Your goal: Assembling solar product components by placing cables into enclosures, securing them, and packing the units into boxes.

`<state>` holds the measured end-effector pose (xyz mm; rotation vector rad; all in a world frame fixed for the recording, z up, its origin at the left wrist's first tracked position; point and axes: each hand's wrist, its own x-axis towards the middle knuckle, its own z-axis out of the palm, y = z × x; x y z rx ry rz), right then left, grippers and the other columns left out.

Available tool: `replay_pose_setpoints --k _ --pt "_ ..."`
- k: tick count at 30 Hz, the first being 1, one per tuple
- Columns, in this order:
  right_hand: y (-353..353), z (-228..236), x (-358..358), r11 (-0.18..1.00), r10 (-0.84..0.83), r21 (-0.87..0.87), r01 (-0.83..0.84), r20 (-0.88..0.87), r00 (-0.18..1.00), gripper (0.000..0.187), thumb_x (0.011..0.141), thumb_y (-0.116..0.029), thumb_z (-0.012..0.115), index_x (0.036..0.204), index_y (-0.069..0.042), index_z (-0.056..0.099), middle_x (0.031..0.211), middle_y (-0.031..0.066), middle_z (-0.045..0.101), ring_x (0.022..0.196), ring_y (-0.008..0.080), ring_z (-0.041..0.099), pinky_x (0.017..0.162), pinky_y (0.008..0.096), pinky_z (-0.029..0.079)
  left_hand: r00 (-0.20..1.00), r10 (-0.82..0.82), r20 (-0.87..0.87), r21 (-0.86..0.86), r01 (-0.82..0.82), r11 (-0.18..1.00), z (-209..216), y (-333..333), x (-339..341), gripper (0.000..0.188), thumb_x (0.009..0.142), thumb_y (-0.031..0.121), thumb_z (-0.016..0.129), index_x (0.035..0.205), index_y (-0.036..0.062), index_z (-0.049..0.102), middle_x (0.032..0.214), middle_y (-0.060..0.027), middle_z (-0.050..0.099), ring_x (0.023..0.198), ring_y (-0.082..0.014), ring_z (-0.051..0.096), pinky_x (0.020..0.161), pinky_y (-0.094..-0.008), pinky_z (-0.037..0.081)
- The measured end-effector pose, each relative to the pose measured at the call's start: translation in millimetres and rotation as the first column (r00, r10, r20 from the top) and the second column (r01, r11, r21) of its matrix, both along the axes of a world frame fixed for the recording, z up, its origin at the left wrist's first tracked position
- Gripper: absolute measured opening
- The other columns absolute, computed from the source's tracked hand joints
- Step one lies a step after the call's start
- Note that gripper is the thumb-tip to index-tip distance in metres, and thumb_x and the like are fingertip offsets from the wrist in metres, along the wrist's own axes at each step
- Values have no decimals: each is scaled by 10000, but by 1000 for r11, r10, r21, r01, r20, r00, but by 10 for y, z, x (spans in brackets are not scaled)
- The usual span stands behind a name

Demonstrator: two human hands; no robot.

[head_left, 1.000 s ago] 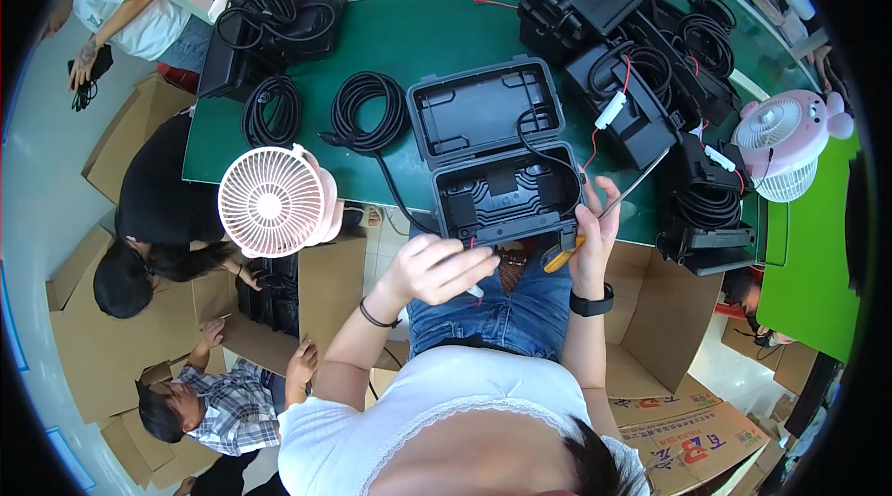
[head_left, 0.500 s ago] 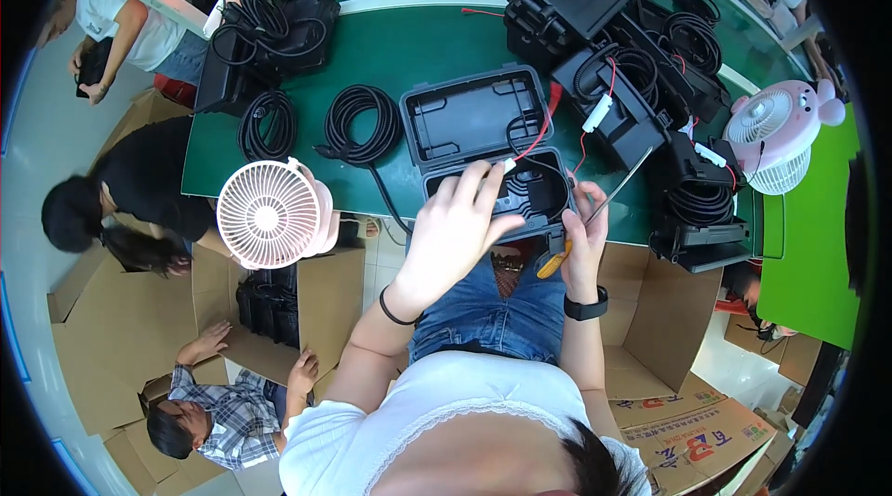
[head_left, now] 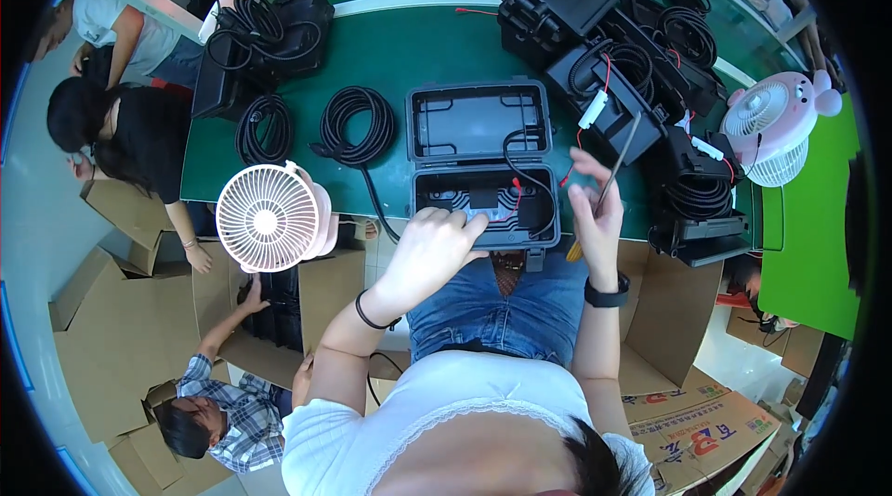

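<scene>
An open black plastic case (head_left: pixel 423 203) stands at the table's near edge, its hinged lid (head_left: pixel 478 122) laid back. Inside are a black cable and a small red connector (head_left: pixel 517 188). My left hand (head_left: pixel 432 250) is closed at the case's near left corner, fingers curled over the front wall; whatever they hold is hidden. To the right of the case is my right hand (head_left: pixel 599 222), holding a screwdriver (head_left: pixel 624 150) with a yellow handle, its shaft pointing up and away. Another red connector (head_left: pixel 566 178) lies between that hand and the case.
A coiled black cable (head_left: pixel 358 129) lies left of the case. Stacked black cases (head_left: pixel 604 97) with cables crowd the right. Fans stand at the left (head_left: pixel 269 217) and right (head_left: pixel 771 120). Cardboard boxes (head_left: pixel 669 310) flank me. Co-workers, one in plaid (head_left: pixel 246 426), are at left.
My left hand has left the white connector on the red wire and dropped to the case's front. The case sits straighter. The screwdriver is steeper. A co-worker in black has straightened up.
</scene>
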<state>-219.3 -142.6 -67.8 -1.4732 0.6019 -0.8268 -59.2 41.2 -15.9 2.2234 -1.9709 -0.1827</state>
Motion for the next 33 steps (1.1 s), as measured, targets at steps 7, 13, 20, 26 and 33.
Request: replay_pose_setpoints --k 7,13,20,26,33 --pt "-264 201 465 923 -114 -384 -22 -328 938 560 872 -181 699 1386 -92 496 553 38 527 464 78 402 498 244 380 997 -71 1 -57 71 996 -78 182 60 483 656 262 781 1078 103 606 848 -54 629 819 -236 637 764 -366 521" --pt "-275 265 567 955 -15 -290 -62 -258 966 550 858 -89 690 1374 -75 500 909 100 678 489 32 432 496 212 374 997 -52 55 19 51 999 -122 211 90 529 642 277 787 1107 103 603 833 -34 649 834 -209 650 690 -327 542" --pt "-175 518 516 988 98 -132 -85 96 991 265 908 -59 644 1162 -33 574 1380 139 527 567 15 534 523 150 440 984 46 174 -215 -7 977 31 -113 210 786 655 318 785 1351 106 489 982 -72 643 972 -238 617 885 -371 495" --pt "-204 448 491 982 127 -155 -104 149 981 200 922 -64 630 1120 -39 618 1345 140 572 738 40 565 601 181 485 950 -256 178 -290 299 909 -58 -278 -53 667 783 71 581 1402 295 477 1130 -61 583 1000 -205 605 916 -378 512" --pt "-219 478 511 982 107 -169 -85 127 986 195 924 -87 636 1113 -43 624 1340 136 578 709 37 550 593 180 471 982 -174 75 -194 186 963 -199 -198 10 413 691 211 763 1063 128 604 983 -16 635 868 -181 660 618 -290 568"
